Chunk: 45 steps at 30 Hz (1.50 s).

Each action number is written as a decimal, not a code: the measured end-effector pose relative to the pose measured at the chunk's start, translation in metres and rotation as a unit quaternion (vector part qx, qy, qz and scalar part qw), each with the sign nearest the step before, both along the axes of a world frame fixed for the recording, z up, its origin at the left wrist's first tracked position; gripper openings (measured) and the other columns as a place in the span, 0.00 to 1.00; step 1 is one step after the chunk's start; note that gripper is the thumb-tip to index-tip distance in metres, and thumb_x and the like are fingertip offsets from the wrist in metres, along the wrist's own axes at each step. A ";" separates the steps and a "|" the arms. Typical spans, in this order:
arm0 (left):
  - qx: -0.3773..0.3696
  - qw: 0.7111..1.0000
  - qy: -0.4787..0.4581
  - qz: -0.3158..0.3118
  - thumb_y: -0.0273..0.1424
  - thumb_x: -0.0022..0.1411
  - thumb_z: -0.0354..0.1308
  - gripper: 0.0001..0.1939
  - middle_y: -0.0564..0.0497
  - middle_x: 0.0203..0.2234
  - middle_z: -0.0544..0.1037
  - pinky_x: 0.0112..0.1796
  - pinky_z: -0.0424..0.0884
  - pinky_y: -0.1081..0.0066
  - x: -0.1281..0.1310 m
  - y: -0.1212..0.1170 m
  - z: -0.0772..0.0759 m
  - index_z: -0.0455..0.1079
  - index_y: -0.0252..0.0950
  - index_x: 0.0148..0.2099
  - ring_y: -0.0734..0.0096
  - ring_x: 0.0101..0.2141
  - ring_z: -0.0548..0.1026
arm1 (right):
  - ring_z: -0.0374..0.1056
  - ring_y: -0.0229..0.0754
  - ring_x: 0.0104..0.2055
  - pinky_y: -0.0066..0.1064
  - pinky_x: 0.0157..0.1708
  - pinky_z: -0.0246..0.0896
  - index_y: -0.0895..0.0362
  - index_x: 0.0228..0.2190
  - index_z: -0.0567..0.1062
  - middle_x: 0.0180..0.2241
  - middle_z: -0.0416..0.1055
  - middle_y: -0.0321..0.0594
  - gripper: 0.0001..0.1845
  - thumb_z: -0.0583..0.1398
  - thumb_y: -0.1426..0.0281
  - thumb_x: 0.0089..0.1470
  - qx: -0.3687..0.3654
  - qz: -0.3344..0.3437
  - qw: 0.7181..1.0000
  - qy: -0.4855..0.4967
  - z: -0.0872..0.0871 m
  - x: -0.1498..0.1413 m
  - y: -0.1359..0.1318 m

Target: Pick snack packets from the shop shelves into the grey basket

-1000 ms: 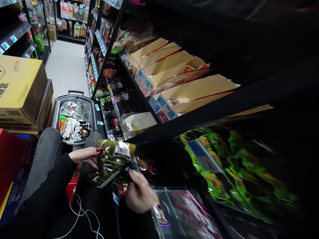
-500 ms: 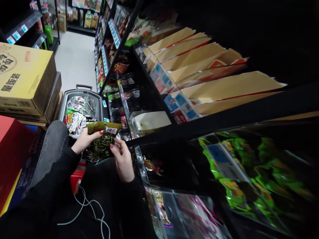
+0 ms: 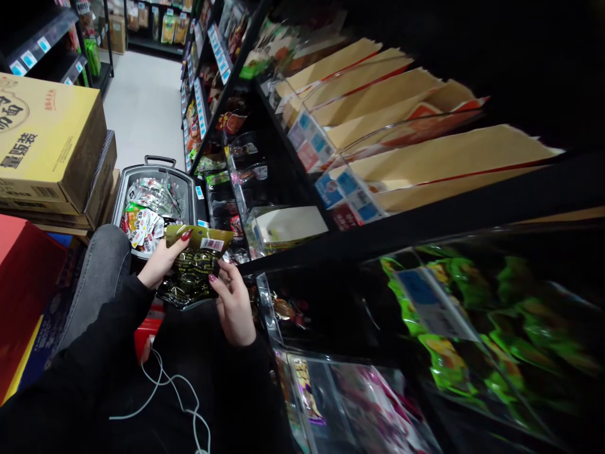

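Observation:
A dark olive-green snack bag (image 3: pixel 191 268) with a white barcode label lies tilted above my lap. My left hand (image 3: pixel 163 260) grips its left edge, thumb on top and the other fingers hidden underneath. At the bag's right edge, my right hand (image 3: pixel 234 302) pinches it between thumb and fingers. Just beyond the bag stands a grey shopping basket (image 3: pixel 193 189) with its handle up at the far end. Inside it are clear silvery packets (image 3: pixel 155 197) and several small white and red packets (image 3: pixel 142 226).
Shelves with clear bins run along the right, holding brown paper packs (image 3: pixel 454 167) and green packets (image 3: pixel 444 366). Yellow and brown cartons (image 3: pixel 51 139) are stacked at left, above a red box (image 3: pixel 23 284). A white cable (image 3: pixel 163 381) lies over my lap. The aisle floor (image 3: pixel 142 94) stretches ahead.
The bag has been tipped slightly so that more of its label side shows, and my left thumb has shifted a little up and left. Both hands keep their hold.

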<state>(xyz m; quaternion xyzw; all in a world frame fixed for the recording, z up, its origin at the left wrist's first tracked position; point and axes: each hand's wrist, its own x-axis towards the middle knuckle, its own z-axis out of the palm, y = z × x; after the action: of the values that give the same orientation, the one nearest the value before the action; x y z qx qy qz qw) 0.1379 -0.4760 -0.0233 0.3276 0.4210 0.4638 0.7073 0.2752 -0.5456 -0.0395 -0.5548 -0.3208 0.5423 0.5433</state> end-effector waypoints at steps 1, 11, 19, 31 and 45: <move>-0.015 1.000 0.004 0.000 0.47 0.51 0.61 0.26 0.46 0.37 0.78 0.44 0.69 0.66 0.000 0.000 0.001 0.70 0.33 0.46 0.62 0.40 0.75 | 0.63 0.44 0.52 0.41 0.56 0.55 0.54 0.44 0.66 0.47 0.67 0.42 0.27 0.65 0.60 0.42 0.002 0.003 1.000 0.001 0.000 0.000 0.000; -0.036 0.993 0.105 -0.043 0.63 0.50 0.43 0.42 0.43 0.34 0.78 0.22 0.64 0.72 -0.003 0.002 -0.002 0.69 0.34 0.51 0.61 0.32 0.75 | 0.64 0.44 0.51 0.42 0.56 0.54 0.56 0.42 0.65 0.45 0.68 0.42 0.24 0.64 0.61 0.45 -0.004 0.010 1.000 0.006 0.007 -0.003 -0.003; 0.016 0.998 0.054 -0.037 0.61 0.51 0.47 0.39 0.44 0.35 0.78 0.40 0.69 0.66 -0.002 0.003 -0.005 0.70 0.34 0.50 0.58 0.41 0.74 | 0.64 0.44 0.50 0.42 0.55 0.55 0.55 0.42 0.64 0.45 0.68 0.42 0.24 0.63 0.61 0.45 0.000 0.014 1.000 -0.002 0.006 -0.004 -0.004; -0.024 0.999 -0.018 0.018 0.56 0.44 0.59 0.31 0.46 0.29 0.76 0.37 0.70 0.64 -0.002 0.008 -0.012 0.69 0.34 0.39 0.59 0.37 0.74 | 0.55 0.48 0.59 0.41 0.57 0.54 0.53 0.57 0.58 0.56 0.57 0.45 0.31 0.58 0.66 0.52 0.165 0.095 0.950 -0.247 0.042 -0.022 -0.031; -0.076 0.994 0.074 -0.025 0.52 0.49 0.53 0.19 0.50 0.38 0.78 0.32 0.66 0.56 -0.018 -0.113 -0.011 0.67 0.54 0.43 0.51 0.44 0.73 | 0.56 0.58 0.47 0.55 0.46 0.53 0.57 0.58 0.60 0.47 0.66 0.50 0.34 0.60 0.67 0.49 0.272 -0.002 0.753 -0.599 0.052 -0.128 -0.071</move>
<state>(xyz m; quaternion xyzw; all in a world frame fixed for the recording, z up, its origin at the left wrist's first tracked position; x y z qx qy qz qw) 0.1198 -0.5887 -0.0343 0.3165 0.4977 0.3875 0.7084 0.1471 -0.6169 0.0126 -0.5954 -0.7133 -0.0126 0.3695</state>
